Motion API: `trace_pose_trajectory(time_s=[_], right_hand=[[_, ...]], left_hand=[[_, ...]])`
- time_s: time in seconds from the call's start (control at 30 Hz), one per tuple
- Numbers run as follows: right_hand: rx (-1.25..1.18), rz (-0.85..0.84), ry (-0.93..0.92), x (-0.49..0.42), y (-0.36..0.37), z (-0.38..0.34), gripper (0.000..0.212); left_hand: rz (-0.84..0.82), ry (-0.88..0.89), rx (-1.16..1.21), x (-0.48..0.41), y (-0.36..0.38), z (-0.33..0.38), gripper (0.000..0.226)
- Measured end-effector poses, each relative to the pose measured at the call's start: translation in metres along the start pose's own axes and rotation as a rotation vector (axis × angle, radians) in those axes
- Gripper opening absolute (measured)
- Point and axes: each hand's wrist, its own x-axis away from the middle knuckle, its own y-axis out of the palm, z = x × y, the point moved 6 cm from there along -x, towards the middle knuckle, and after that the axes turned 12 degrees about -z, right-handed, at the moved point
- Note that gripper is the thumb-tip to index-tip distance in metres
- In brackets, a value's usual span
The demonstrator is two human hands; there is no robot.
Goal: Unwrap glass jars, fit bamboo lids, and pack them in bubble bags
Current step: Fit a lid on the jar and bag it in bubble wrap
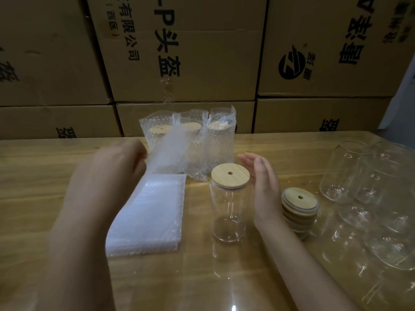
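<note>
A clear glass jar [228, 212] with a bamboo lid [230, 178] stands upright mid-table. My right hand [263, 187] hovers just right of it, fingers straight, not gripping. My left hand [107, 173] pinches a single bubble bag [167, 151], blurred and lifted off the stack of flat bubble bags [148, 218] lying left of the jar. A stack of bamboo lids [299, 209] sits right of my right hand. Three bagged jars [193, 142] stand behind.
Several wrapped bare glass jars [368, 198] lie clustered at the right edge of the wooden table [45, 176]. Large cardboard boxes [190, 52] are stacked as a wall right behind the table.
</note>
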Motion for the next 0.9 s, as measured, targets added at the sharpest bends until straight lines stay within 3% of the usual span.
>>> trace_pose_trajectory(time_s=[0.1,0.23,0.4,0.5,0.6,0.67,0.73,0.8,0.83,0.9], right_hand=[[0.15,-0.142,-0.043,-0.012,0.01,-0.031,0.021],[0.354,-0.292,-0.067,-0.018,0.018,-0.056,0.051],[0.46,-0.469,-0.071,-0.009,0.028,-0.072,0.084],[0.412,-0.628,-0.041,0.0,0.033,-0.08,0.073],[0.361,-0.758,-0.047,0.011,0.041,-0.092,0.027],[0.268,-0.782,-0.069,0.014,0.041,-0.101,0.008],[0.176,-0.713,-0.068,0.011,0.03,-0.108,0.004],[0.145,-0.54,-0.054,0.001,0.01,-0.11,0.005],[0.128,-0.46,-0.033,-0.003,0.0,-0.108,0.01],[0.095,-0.349,0.035,-0.01,-0.015,-0.101,0.017]], left_hand=[[0.189,0.174,0.123,0.009,-0.028,0.015,0.011],[0.399,0.346,0.284,0.017,-0.045,0.025,0.022],[0.526,0.397,0.54,0.019,-0.05,0.025,0.029],[0.541,0.344,0.712,0.018,-0.047,0.024,0.036],[0.525,0.218,0.76,0.014,-0.037,0.025,0.039],[0.513,0.178,0.798,0.011,-0.03,0.022,0.039],[0.473,0.162,0.868,0.004,-0.022,0.015,0.038],[0.395,0.114,1.072,-0.004,-0.006,0.002,0.032],[0.317,0.058,1.222,-0.009,0.008,-0.005,0.027],[0.011,-0.075,1.527,-0.018,0.043,-0.009,0.024]])
